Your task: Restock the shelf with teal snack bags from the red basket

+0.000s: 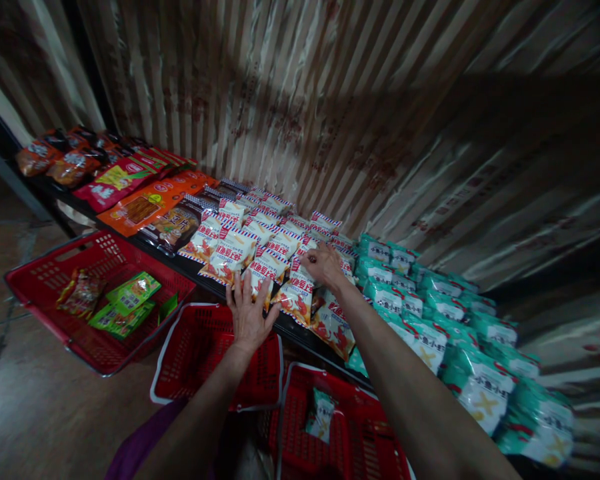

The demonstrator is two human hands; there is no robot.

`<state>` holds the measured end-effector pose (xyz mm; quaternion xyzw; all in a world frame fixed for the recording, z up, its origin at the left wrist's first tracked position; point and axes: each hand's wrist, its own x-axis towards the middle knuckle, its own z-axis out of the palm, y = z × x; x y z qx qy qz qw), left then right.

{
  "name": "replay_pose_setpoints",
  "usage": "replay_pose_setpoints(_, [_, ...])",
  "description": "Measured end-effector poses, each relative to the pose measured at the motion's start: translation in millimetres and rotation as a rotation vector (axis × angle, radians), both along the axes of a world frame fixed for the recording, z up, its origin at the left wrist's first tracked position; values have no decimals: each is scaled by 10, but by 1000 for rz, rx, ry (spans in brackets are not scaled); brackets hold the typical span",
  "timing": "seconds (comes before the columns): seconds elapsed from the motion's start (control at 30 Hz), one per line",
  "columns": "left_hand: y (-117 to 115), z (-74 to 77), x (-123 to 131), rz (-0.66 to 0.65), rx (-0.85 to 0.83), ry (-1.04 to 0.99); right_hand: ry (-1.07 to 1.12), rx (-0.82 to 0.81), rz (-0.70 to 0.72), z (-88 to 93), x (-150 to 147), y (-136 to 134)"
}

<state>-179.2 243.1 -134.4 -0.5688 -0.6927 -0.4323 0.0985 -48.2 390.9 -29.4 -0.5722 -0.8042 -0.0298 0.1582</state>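
White snack bags (226,257) with red lettering and striped edges lie in rows on a dark shelf. My left hand (250,320) has its fingers spread, with the fingertips against the lower part of a front bag (257,287). Further right, my right hand (327,267) reaches over the same rows. Its fingers are curled together at the top of a white snack bag (297,290), and part of their contact with it is hidden. One bag (333,323) leans at the front edge beneath my right wrist.
Green snack bags (480,387) fill the shelf's right side; orange and dark packets (147,200) lie left. Below stand a red basket (35,283) with several packets, a middle red basket (195,353), and a right basket (293,413) holding a green bag. Pleated curtain hangs behind.
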Motion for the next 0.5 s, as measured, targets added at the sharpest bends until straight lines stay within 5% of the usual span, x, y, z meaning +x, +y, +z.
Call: replay_pose_setpoints(0.5, [7, -5, 6, 16, 2, -4, 13, -29, 16, 73, -49, -57])
